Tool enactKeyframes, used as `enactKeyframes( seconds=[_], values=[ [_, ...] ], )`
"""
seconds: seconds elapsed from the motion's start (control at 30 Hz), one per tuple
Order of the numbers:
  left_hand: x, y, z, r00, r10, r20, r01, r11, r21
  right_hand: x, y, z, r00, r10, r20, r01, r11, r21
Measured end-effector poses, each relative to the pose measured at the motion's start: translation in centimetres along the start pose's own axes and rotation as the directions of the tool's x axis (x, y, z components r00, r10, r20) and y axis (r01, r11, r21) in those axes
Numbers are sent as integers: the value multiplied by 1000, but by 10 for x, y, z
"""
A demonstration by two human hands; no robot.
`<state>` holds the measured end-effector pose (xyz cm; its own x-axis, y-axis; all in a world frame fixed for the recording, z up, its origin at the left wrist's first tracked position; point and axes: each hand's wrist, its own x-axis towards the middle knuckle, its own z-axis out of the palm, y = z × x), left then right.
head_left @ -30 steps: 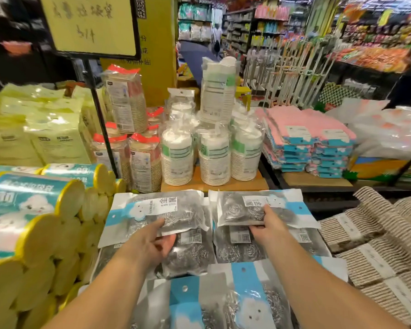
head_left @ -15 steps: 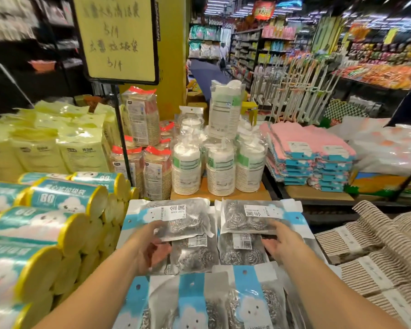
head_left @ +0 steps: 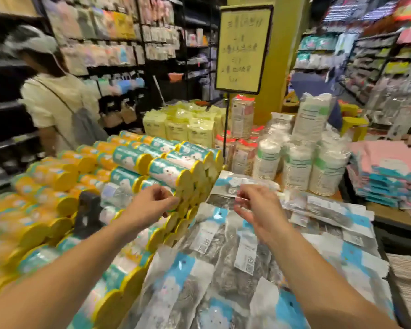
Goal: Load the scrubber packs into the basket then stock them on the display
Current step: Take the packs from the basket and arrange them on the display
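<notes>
Head view, blurred by motion. Both my forearms reach forward over the display.

Left hand (head_left: 150, 205): fingers curled loosely, thumb near the fingertips, nothing visibly gripped. It sits in front of the yellow ends of the stacked rolls (head_left: 171, 172), which fill the left half of the display in teal and orange wrappers.

Right hand (head_left: 259, 210): fingers spread and slightly bent, palm turned toward the left, empty as far as I can tell. It is raised over the scrubber packs (head_left: 214, 269); whether the fingertips touch the top pack, I cannot tell through the blur.

Scrubber packs: flat clear bags with steel wool inside, blue-and-white headers, white barcode labels. They lie overlapped in a pile across the centre and lower right of the display, just beside the rolls. One more pack (head_left: 237, 184) lies at the far edge behind my right hand.

Behind the packs: wrapped stacks of paper cups (head_left: 297, 167), with yellow bagged goods (head_left: 185, 124) to their left. Yellow sign (head_left: 243, 48) stands on a black pole between them. Folded pink and blue cloths (head_left: 389, 172) at right.

Another person (head_left: 55, 100) in a pale shirt and cap stands at far left by dark shelving.
</notes>
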<state>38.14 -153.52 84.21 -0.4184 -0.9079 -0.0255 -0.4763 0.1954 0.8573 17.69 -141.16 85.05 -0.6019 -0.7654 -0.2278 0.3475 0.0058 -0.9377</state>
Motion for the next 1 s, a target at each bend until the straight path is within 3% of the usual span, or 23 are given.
enactKeyframes(
  seconds=[0.1,0.3,0.43,0.53,0.67,0.83,1.0],
  values=[
    [-60,-40,-55,994,-23,-108,29,998,51,-40,45,64,974,18,226,13,991,-134],
    [-187,-160,-163,923,-190,-335,219,974,51,-136,154,178,846,155,511,56,926,-373],
    [-259,-253,-213,842,-355,-406,383,924,-12,-195,235,240,746,228,626,167,846,-507],
    [-301,-333,-241,798,-454,-397,478,878,-44,-234,306,278,695,317,645,167,802,-573],
    [-339,-450,-270,777,-532,-336,564,826,-3,-274,425,323,678,503,537,19,717,-696],
    [-351,-612,-293,775,-616,-140,629,773,80,-307,611,343,734,651,194,-276,546,-791],
    [-344,-765,-287,750,-662,17,630,721,288,-312,776,325,634,748,-198,-603,317,-732]
  ],
)
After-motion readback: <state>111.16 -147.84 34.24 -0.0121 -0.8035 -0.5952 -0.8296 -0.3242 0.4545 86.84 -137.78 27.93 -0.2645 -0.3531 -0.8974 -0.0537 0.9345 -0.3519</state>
